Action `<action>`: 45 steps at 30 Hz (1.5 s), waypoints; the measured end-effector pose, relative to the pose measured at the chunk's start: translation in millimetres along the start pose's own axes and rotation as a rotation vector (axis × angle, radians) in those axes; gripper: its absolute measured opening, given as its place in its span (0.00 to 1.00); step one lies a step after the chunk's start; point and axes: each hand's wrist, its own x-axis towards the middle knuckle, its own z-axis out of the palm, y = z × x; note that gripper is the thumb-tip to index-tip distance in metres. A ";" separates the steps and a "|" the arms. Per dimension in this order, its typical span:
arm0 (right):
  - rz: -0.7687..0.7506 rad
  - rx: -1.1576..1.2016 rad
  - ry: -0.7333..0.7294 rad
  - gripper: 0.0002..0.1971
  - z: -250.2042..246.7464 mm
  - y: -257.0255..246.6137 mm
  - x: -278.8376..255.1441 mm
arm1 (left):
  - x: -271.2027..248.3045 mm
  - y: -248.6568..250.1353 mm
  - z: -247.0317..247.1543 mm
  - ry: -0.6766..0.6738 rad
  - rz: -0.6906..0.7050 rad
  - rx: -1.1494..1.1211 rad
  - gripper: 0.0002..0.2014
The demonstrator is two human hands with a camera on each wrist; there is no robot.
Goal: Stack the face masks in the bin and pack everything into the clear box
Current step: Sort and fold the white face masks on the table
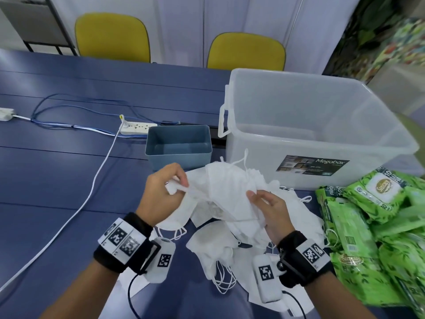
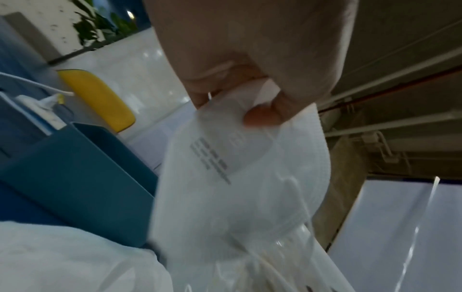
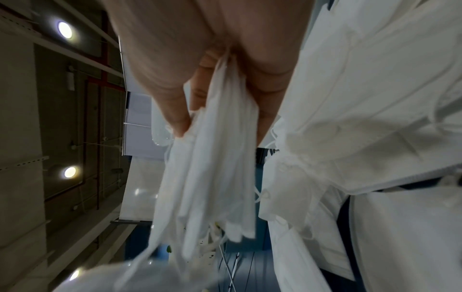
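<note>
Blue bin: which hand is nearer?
Left. The left hand holds masks just in front of the blue bin; the right hand is farther right and back.

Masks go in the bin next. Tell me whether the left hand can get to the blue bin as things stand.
Probably yes: the blue bin stands open just beyond the left hand with nothing between them, though that hand already pinches a face mask.

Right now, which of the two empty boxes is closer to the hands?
The small blue bin. It sits just beyond the left hand and the held masks. The big clear box stands further right, taller and see-through.
</note>
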 end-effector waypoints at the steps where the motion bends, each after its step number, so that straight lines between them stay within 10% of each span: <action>1: -0.001 0.000 0.001 0.25 0.4 -0.6 -0.2 | 0.5 0.0 -3.2 0.037 -0.051 -0.066 0.09; 8: 0.003 0.005 0.019 0.24 7.8 -1.2 1.8 | 7.2 -1.6 -1.5 0.123 -0.363 -0.297 0.11; 19: -0.026 -0.054 0.013 0.14 6.8 -1.8 3.7 | 14.0 -13.3 30.8 -0.214 -0.429 0.011 0.18; 31: -0.010 -0.032 -0.045 0.10 15.1 -4.4 -2.0 | 10.4 -7.3 40.0 0.072 -0.598 -0.298 0.09; 36: -0.013 0.072 0.013 0.14 17.5 -6.4 2.2 | -3.5 5.4 45.9 -0.161 -0.656 -0.289 0.03; 45: -0.042 0.039 0.105 0.20 34.3 -2.2 2.4 | -16.3 11.2 64.9 -0.516 -0.602 -0.232 0.27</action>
